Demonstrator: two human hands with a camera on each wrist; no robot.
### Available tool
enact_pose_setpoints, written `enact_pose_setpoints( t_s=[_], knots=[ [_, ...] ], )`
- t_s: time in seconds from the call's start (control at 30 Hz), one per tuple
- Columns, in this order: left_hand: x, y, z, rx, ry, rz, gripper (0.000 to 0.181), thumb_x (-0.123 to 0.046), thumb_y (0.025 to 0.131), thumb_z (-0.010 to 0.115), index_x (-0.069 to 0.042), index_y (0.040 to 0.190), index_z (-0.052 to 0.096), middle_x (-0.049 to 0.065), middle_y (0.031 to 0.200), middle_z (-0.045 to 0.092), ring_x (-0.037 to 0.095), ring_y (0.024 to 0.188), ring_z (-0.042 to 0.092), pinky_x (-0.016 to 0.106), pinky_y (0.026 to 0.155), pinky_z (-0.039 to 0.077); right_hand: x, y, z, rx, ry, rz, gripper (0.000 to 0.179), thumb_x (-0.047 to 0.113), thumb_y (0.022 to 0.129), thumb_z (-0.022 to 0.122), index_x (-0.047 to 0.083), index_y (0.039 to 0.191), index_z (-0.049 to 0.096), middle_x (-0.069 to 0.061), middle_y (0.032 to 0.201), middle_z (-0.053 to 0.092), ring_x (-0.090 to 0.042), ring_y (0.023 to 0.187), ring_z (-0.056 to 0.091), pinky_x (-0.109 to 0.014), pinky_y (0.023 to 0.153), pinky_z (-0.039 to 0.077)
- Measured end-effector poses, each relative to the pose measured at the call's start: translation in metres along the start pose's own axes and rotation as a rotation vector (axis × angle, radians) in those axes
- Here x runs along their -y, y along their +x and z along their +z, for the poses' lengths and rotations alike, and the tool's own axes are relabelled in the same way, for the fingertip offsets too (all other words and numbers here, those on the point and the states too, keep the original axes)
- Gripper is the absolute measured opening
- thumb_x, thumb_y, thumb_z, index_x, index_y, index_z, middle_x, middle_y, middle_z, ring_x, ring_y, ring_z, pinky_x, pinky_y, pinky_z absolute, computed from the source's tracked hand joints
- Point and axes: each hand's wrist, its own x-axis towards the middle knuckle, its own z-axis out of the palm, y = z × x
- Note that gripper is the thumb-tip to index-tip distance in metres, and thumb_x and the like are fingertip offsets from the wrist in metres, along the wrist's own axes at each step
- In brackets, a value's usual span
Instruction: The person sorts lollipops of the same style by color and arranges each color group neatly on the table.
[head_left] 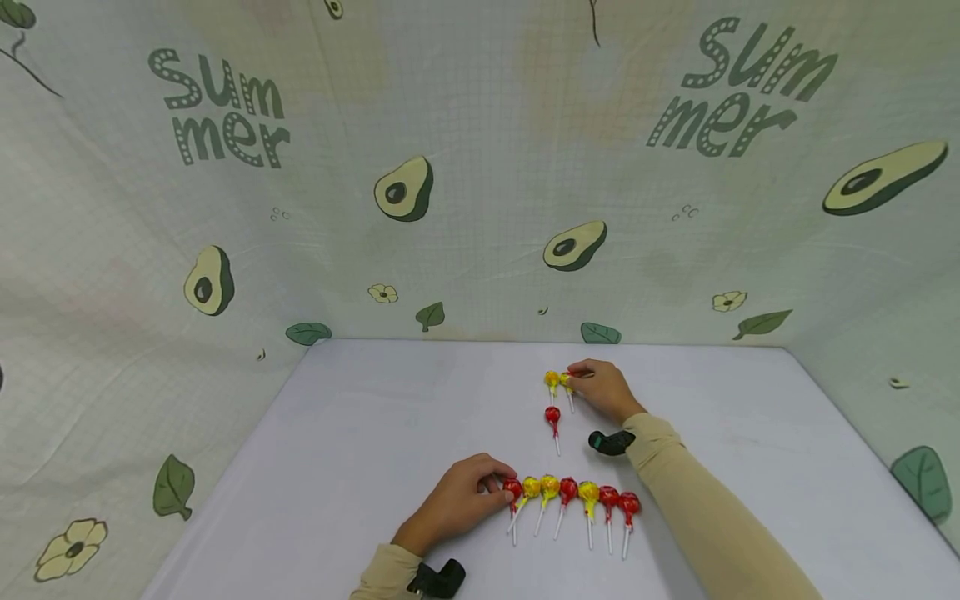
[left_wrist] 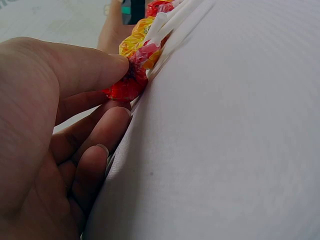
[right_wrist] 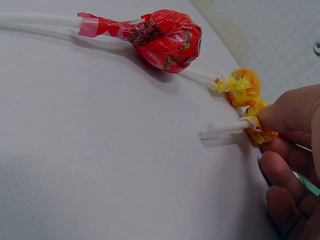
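In the head view, a row of several red and yellow wrapped lollipops lies at the front, sticks pointing toward me. My left hand pinches the red lollipop at the row's left end between thumb and fingers. Beside it lies a yellow lollipop, its stick slanting across the red one's. Farther back, my right hand pinches a yellow lollipop by its head, close over the table. Just left of that is another yellow lollipop. A red lollipop lies nearer me, its head by that one's stick.
The white table meets a hanging cloth printed with avocados and leaves behind it. Red lollipop ends the front row on the right, close to my right sleeve. Dark wrist cameras sit on both wrists.
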Motion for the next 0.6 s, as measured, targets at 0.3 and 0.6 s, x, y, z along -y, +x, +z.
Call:
enact_pose_setpoints(
  t_s=[0.3, 0.6],
  knots=[
    [-0.0054, 0.0001, -0.0019, -0.009, -0.01, 0.021, 0.02, -0.029, 0.093, 0.073, -0.022, 0.112, 0.074, -0.015, 0.095, 0.062, 0.0, 0.077, 0.057, 0.023, 0.069, 0.047, -0.0015, -0.001, -0.0018, -0.013, 0.001, 0.002, 0.033, 0.023, 0.096, 0.066, 0.006, 0.124, 0.067, -0.013, 0.12, 0.067, -0.03, 0.11, 0.059, -0.049, 0.098, 0.046],
    [-0.0052, -0.0006, -0.0019, -0.001, -0.018, 0.005, 0.02, -0.03, 0.093, 0.073, -0.022, 0.112, 0.074, -0.015, 0.095, 0.061, 0.001, 0.077, 0.057, 0.023, 0.068, 0.047, -0.0009, -0.0026, -0.0051, 0.01, 0.027, 0.021, 0.036, 0.024, 0.096, 0.066, 0.004, 0.126, 0.067, -0.015, 0.122, 0.066, -0.032, 0.112, 0.059, -0.051, 0.098, 0.045]
  ],
)
